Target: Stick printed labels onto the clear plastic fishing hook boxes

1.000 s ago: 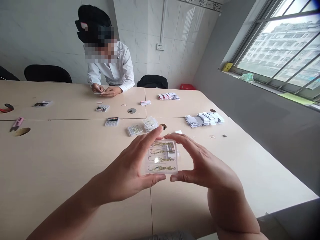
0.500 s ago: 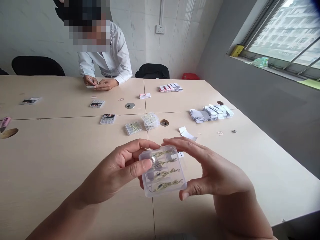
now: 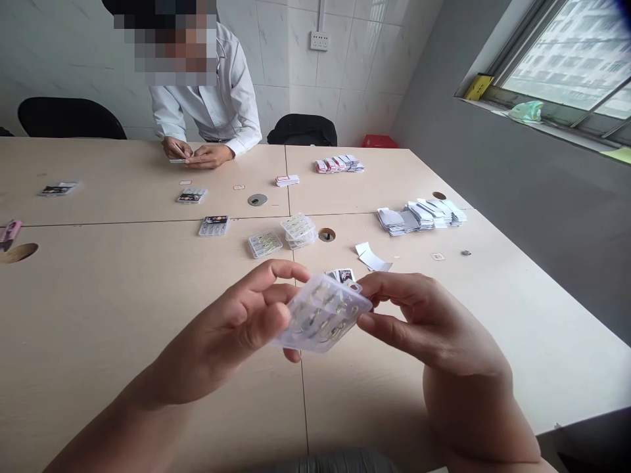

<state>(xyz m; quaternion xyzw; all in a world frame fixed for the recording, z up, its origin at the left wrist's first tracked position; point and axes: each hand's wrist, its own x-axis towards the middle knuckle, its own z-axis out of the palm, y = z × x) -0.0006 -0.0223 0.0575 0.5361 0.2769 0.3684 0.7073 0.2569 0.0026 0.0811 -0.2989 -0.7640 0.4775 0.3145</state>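
A clear plastic case (image 3: 323, 315) with hooks and greenish pieces inside hangs tilted above the table, held between both hands. My left hand (image 3: 241, 328) supports its left side, thumb on the near face and fingers behind. At the right corner, the thumb and fingers of my right hand (image 3: 419, 322) pinch the case. Just beyond it lies a card with a black print (image 3: 345, 274), partly covered by the case. Farther back are a clear case (image 3: 265, 244) and a stack of similar cases (image 3: 299, 230).
Across the table (image 3: 123, 295) sits a person in a white shirt (image 3: 207, 112), hands on a small item. White slips (image 3: 419, 217) and red-edged slips (image 3: 340, 164) lie at right; black-labelled cases (image 3: 213, 225) lie at left. A folded paper (image 3: 373, 257) is near my right hand.
The case has turned and tilted, its right corner now raised. My right fingers have closed onto that corner from a looser, spread pose. The view has shifted slightly.
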